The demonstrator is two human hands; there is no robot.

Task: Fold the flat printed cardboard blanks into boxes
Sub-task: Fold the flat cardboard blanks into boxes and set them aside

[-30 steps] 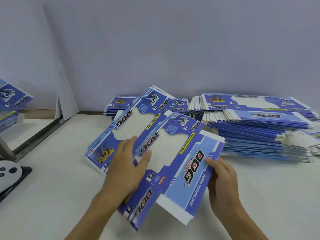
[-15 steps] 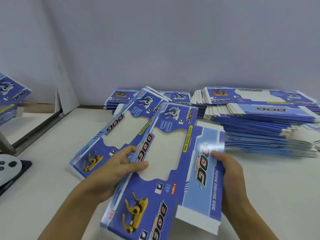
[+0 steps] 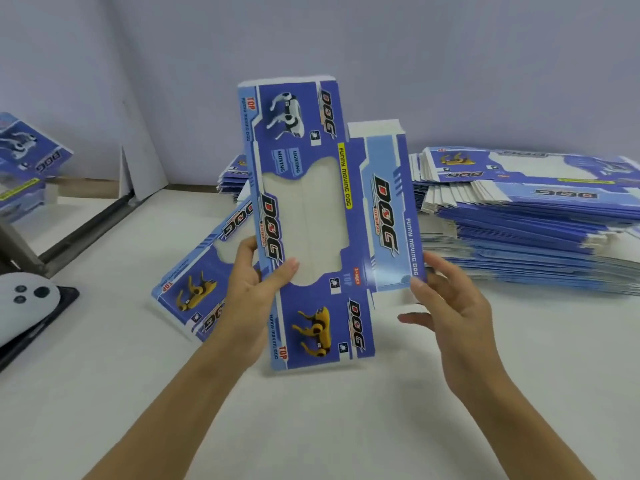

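Note:
A flat blue printed blank (image 3: 360,216) with a clear window and "DOG" lettering is held upright above the table, in the centre of the head view. My left hand (image 3: 252,303) pinches its left edge, thumb on the window panel. My right hand (image 3: 450,303) holds the lower right corner of its light-blue side panel, fingers spread. A second flat blank (image 3: 197,289) lies on the table behind my left hand, partly hidden by it.
A tall spread stack of blanks (image 3: 540,233) fills the right of the white table (image 3: 346,420). A smaller stack (image 3: 232,178) sits by the back wall. A white controller on a black stand (image 3: 24,303) is at the left edge, with printed boxes (image 3: 27,164) beyond a metal rail.
Both hands have lifted the top blank off the table and turned it upright. The blank beneath it stayed on the table.

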